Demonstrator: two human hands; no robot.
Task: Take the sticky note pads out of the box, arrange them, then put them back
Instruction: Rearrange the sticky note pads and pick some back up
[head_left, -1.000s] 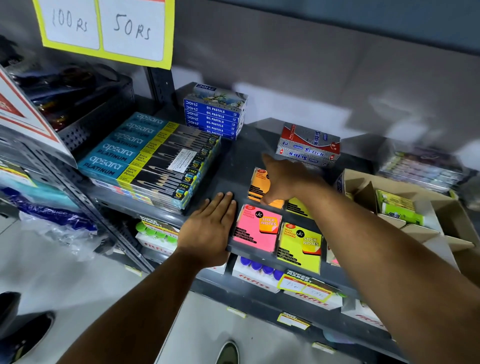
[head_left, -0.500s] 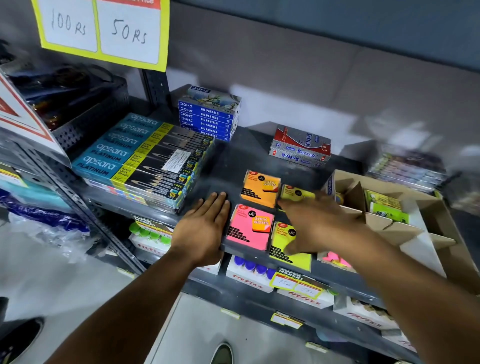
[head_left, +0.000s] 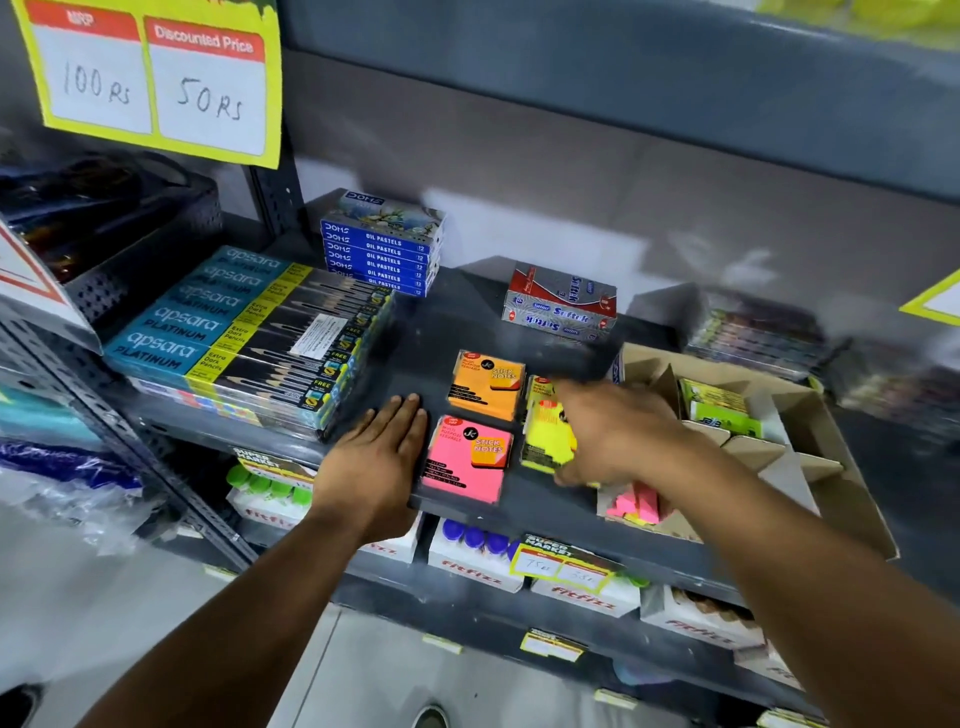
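Observation:
An orange sticky note pad (head_left: 485, 385) and a pink sticky note pad (head_left: 466, 459) lie flat on the dark shelf (head_left: 447, 322). My left hand (head_left: 376, 457) rests flat on the shelf just left of the pink pad, fingers together. My right hand (head_left: 618, 431) grips a yellow sticky note pad (head_left: 545, 436), tilted up off the shelf. Another yellow pad (head_left: 539, 387) peeks out behind it. The open cardboard box (head_left: 810, 410) with dividers stands at the right and holds green pads (head_left: 719, 408). Pink and yellow pads (head_left: 636, 506) show in its front compartment.
Apsara pencil boxes (head_left: 249, 338) are stacked at the left, Doms oil pastel boxes (head_left: 382, 249) behind them, and red and silver boxes (head_left: 561, 306) at the back. Blurred packets (head_left: 753, 338) lie behind the cardboard box. Bottles sit on the shelf below (head_left: 467, 551).
My right hand drew back from the orange pad to the front yellow pad and has lifted it on edge. My left hand stayed put.

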